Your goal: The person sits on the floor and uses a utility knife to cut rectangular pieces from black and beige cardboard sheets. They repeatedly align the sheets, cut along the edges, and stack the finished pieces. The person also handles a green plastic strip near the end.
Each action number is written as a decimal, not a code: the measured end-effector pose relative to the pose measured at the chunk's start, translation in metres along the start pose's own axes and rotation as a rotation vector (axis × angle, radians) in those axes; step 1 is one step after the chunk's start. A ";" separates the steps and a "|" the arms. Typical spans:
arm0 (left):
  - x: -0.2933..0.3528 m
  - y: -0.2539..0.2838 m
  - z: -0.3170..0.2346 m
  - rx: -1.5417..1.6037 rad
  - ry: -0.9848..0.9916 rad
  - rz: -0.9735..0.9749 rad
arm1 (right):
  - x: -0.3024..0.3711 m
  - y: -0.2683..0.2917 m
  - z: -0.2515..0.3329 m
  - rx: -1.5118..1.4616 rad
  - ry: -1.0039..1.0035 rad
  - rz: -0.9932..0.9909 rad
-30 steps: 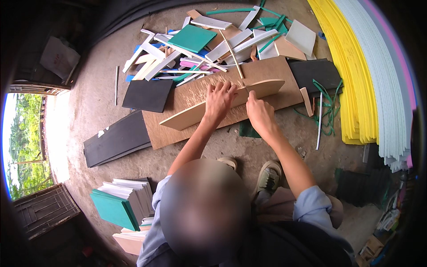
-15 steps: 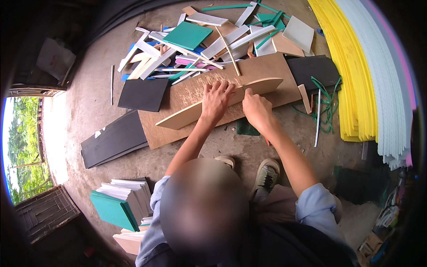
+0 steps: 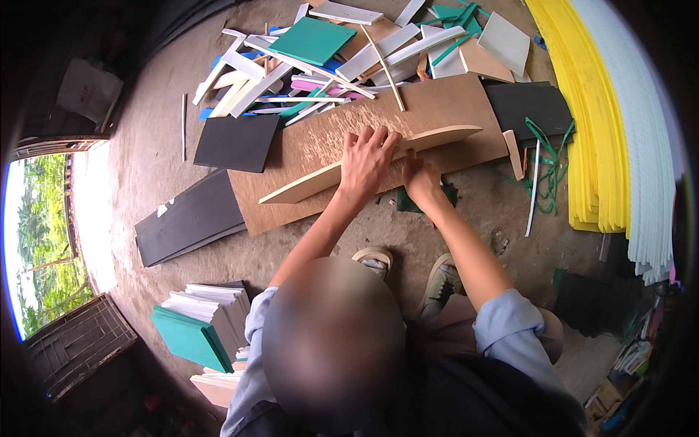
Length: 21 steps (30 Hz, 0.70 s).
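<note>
A long, thin beige strip (image 3: 309, 182), apparently foam sheet, stands on its long edge across a worn brown board (image 3: 451, 102) lying on the floor. My left hand (image 3: 368, 162) is closed over the strip's upper edge near its middle, with the fingers on the far side. Just right of it, my right hand (image 3: 422, 180) is curled into a fist at the strip's near face. Whatever that fist holds, if anything, is hidden. Beneath my right wrist lies a dark green piece (image 3: 409, 202).
Beyond the board is a heap of white, green and beige offcuts (image 3: 313, 51). Black sheets (image 3: 193, 218) lie left of the board. Tall yellow sheets (image 3: 593, 138) stand at the right, near tangled green strips (image 3: 550, 149). Stacked white and green panels (image 3: 193, 336) stand at lower left.
My right hand has drawn down slightly from the strip's upper edge toward me. My left hand keeps its grip on the strip. The whole view has shifted a little.
</note>
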State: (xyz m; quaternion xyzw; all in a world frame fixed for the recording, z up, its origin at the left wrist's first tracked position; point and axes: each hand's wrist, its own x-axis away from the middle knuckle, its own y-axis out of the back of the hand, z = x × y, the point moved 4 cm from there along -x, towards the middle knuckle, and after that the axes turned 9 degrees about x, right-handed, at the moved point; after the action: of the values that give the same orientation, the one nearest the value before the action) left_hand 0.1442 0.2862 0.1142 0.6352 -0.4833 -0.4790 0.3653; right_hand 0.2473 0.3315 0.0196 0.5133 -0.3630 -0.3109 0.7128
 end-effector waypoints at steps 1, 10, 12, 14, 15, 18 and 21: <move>-0.002 -0.001 0.002 0.009 0.004 0.001 | -0.002 -0.005 -0.001 -0.018 -0.004 0.008; 0.003 -0.001 0.003 -0.025 0.015 -0.046 | 0.008 -0.027 -0.002 -0.081 -0.046 0.021; 0.001 -0.002 0.002 -0.039 0.036 -0.038 | 0.019 -0.039 -0.009 -0.039 -0.072 0.039; -0.007 -0.003 0.006 -0.048 0.040 -0.071 | 0.017 -0.049 -0.013 -0.016 -0.047 0.023; -0.006 -0.004 0.006 -0.037 0.036 -0.059 | 0.016 -0.050 -0.016 -0.006 -0.036 0.013; 0.001 0.003 0.003 -0.021 0.018 -0.053 | 0.016 -0.040 -0.014 0.056 -0.012 0.075; 0.008 0.008 0.005 0.035 -0.029 -0.060 | 0.013 -0.005 -0.028 0.158 0.106 -0.026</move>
State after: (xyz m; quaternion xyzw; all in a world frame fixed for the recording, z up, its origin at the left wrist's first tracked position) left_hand 0.1380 0.2764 0.1180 0.6488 -0.4774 -0.4904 0.3325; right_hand 0.2777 0.3334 0.0114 0.5882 -0.3415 -0.2628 0.6843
